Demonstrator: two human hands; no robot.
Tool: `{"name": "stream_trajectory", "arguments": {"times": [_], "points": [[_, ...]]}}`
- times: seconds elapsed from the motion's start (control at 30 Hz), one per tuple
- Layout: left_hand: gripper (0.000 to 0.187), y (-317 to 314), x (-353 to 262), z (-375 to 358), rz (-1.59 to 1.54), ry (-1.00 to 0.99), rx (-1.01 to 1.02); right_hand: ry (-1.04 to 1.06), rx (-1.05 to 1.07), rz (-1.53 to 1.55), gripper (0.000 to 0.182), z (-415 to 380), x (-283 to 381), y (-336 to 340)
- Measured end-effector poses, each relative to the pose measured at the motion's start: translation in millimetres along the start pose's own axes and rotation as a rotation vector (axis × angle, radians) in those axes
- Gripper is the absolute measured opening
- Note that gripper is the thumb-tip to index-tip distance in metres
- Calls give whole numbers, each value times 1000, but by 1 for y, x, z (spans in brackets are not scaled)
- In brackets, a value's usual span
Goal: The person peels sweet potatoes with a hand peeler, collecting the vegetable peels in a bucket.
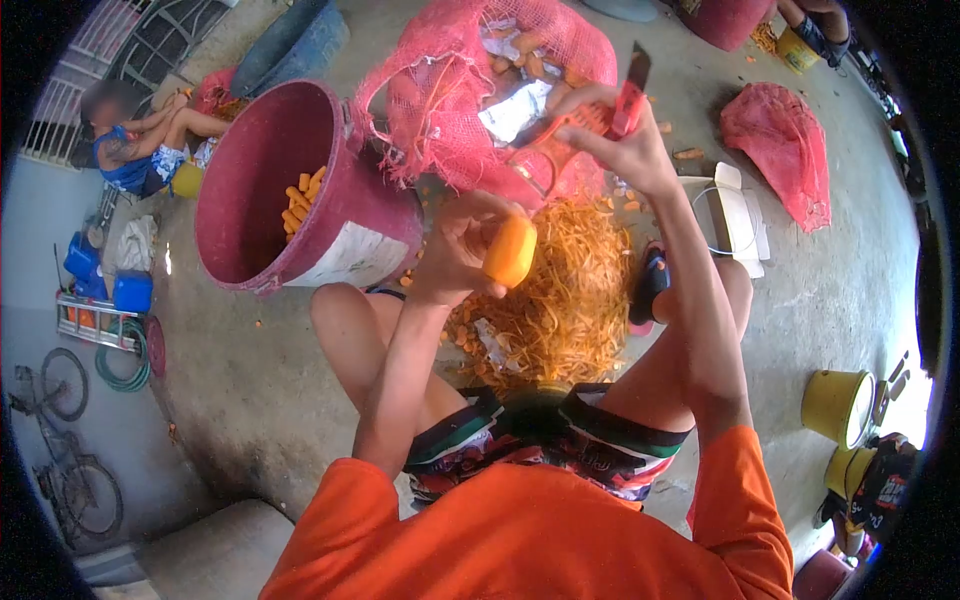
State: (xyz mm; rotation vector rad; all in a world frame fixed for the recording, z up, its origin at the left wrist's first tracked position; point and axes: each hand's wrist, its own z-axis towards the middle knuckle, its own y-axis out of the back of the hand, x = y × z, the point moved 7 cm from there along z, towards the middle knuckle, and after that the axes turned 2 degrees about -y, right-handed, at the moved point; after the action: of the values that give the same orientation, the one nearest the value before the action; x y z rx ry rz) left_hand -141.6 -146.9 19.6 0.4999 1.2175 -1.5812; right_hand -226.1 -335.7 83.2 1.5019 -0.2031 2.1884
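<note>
My left hand is closed around a peeled carrot, its smooth, bright orange end pointing toward me. In my right hand, raised ahead and to the right, are an orange-handled peeler and a red-handled knife with a dark blade pointing up. The peeler's head faces the carrot but stands apart from it. Below both hands, a heap of orange peelings lies on the floor between my legs. Just beyond the hands, a pink mesh sack stands open, showing unpeeled carrots and paper scraps.
A large maroon tub at left holds several peeled carrots. A second pink mesh sack and a white carton lie to the right. Yellow buckets stand farther right. Another person sits at far left.
</note>
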Motion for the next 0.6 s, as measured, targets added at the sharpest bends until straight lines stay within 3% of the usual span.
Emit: {"name": "stream_trajectory", "arguments": {"times": [0.1, 0.13, 0.2, 0.23, 0.33, 0.4, 0.5, 0.53, 0.6], "points": [[74, 7, 0, 2, -22, 34, -156, 107, -32, -73, 22, -2, 13, -2], [73, 12, -2, 2, -8, 28, -217, 78, 48, -49, 22, -5, 17, -15], [71, 16, -2, 1, 26, 16, -223, 10, 190, 1, 24, -14, 20, -36], [71, 15, -1, -1, 43, 43, -200, 171, 174, -96, 23, -12, 27, -35], [72, 23, 6, 1, 71, 77, -183, 125, 201, 15, 22, -5, 14, -34], [72, 27, 4, -2, 92, 80, -197, 143, 196, -77, 22, 2, 4, -29], [78, 6, -7, 1, -26, -3, 40, 193, -8, -205, 19, 15, -5, 3], [78, 3, -8, 1, -26, -5, 44, 195, -10, -208, 19, 13, -7, 7], [80, 12, -4, 0, -92, 87, -173, 76, -75, -187, 19, 10, -14, 14]]}}
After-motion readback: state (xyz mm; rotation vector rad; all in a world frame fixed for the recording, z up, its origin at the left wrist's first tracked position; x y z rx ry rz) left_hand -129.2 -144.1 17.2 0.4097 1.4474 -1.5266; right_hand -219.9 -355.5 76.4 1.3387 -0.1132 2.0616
